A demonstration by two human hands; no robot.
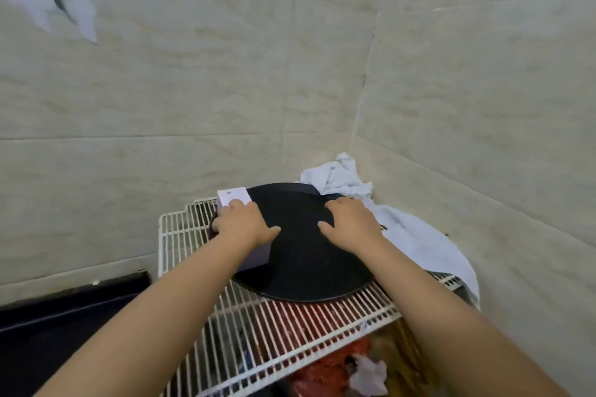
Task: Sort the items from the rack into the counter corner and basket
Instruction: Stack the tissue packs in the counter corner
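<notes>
Left hand [240, 219] clasps pale box [233, 198] on wire rack [180, 232]; right hand [350, 222] spread flat on black round pan [300, 255]; lifting either may drag white cloth [416, 235] off.

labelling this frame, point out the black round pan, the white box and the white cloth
black round pan [300, 255]: head view, bare middle.
white box [230, 196]: head view, top face.
white cloth [416, 235]: head view, draped part.

Black pan [303, 255], box [233, 200] and cloth [416, 235] crowd the rack [290, 342], walls hemming it.
</notes>
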